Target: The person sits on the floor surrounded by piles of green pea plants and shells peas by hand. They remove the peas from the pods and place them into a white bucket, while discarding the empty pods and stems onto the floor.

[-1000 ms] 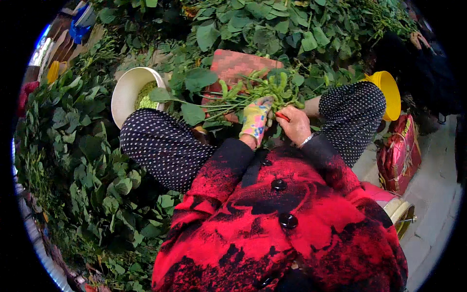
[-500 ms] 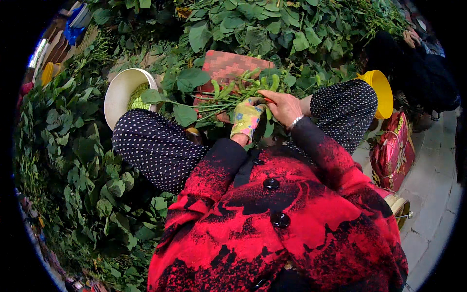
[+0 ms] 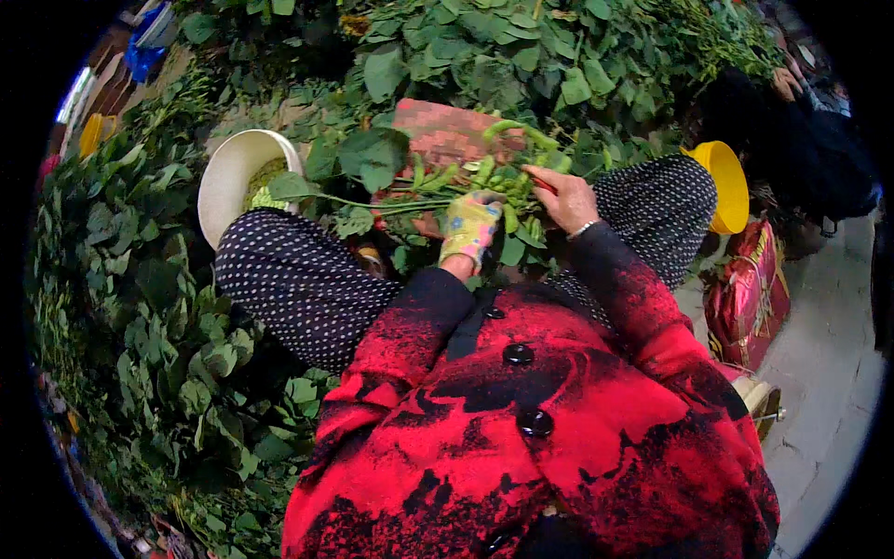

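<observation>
1. Two hands at work, seen from above: a left hand (image 3: 470, 228) in a flowered, mostly yellow glove, and a bare right hand (image 3: 570, 203) with one bracelet (image 3: 585, 228) at its wrist.
2. One bunch of green stalks (image 3: 424, 204) lies across the middle, between the knees, over one red checked mat (image 3: 442, 130). Its pods (image 3: 484, 171) cluster at the right end, too many and too overlapped to count.
3. Two buckets flank the knees: a white bucket (image 3: 216, 191) on the left with green contents (image 3: 267, 179), and a yellow bucket (image 3: 732, 183) on the right.
4. One red bag (image 3: 745, 303) stands on the paving (image 3: 824, 321) at the right; its yellowish markings are too small to make out.
5. Leaves (image 3: 177, 326) are heaped along the left and the far side, beyond counting.
6. At the upper right, one hand of another person (image 3: 787, 84) shows.
7. The left fingers are curled closed around the stalks, just below the pods.
8. The right thumb and forefinger are pinched on one small red object (image 3: 544, 185), just right of the pods; whether they touch, I cannot tell.
</observation>
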A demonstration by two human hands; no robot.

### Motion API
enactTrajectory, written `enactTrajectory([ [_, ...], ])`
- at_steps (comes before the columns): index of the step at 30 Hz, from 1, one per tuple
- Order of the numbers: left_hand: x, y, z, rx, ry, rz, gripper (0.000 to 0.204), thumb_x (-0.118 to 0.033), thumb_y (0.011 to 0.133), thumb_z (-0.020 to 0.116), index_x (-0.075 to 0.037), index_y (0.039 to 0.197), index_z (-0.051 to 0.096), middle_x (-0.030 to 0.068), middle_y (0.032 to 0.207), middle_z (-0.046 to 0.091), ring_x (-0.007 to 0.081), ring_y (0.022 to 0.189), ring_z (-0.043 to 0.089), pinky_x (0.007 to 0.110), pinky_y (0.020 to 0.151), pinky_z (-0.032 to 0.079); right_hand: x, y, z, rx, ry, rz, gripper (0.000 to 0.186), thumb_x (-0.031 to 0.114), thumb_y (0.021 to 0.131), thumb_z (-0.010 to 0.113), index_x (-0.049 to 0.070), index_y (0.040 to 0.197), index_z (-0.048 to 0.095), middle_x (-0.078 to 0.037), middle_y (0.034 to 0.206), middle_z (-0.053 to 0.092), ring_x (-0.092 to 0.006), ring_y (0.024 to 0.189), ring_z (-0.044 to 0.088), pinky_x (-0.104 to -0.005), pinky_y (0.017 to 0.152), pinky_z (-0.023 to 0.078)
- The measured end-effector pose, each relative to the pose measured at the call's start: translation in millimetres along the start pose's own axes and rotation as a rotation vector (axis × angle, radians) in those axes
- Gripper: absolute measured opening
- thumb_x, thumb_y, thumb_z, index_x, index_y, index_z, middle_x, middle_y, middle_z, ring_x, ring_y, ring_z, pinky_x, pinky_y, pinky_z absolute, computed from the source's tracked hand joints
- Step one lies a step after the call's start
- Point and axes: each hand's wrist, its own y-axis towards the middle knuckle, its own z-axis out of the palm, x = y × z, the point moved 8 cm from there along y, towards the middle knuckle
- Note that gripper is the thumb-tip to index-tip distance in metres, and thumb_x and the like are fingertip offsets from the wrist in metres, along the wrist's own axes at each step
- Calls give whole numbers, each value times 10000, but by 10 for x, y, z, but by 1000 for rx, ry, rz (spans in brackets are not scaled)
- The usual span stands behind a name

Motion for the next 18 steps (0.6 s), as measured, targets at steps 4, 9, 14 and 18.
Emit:
enactTrajectory([
  [4, 114, 7, 46, 14, -167, -67, 187, -157, 782, 539, -81, 916, 644, 26, 653, 553, 129, 525, 484, 261, 473, 375, 23, 15, 52, 125, 106, 81, 335, 192, 723, 593, 184, 1058, 586, -94, 876, 626, -270, 777, 600, -332, 672, 475],
  [9, 29, -96, 32, 127, -337, -291, 196, -167, 794, 527, -76, 931, 635, 43, 592, 568, 124, 476, 518, 267, 438, 393, 41, -3, 45, -7, 14, 73, 283, 223, 711, 614, 157, 985, 591, -91, 825, 624, -270, 755, 597, -351, 629, 463],
  [14, 117, -112, 94, 98, -482, -364, 179, -148, 817, 521, -58, 931, 625, -12, 521, 489, 74, 394, 421, 236, 355, 316, 147, 18, 128, 0, -100, -38, 175, 193, 726, 597, 120, 884, 580, -78, 798, 595, -271, 737, 580, -356, 592, 444],
  [18, 144, -116, 108, 104, -559, -379, 177, -143, 823, 520, -61, 946, 617, -14, 540, 494, 74, 402, 425, 222, 353, 321, 137, -99, 26, -10, -30, -87, 138, 138, 720, 604, 71, 840, 586, -84, 791, 577, -249, 721, 576, -309, 596, 448],
])
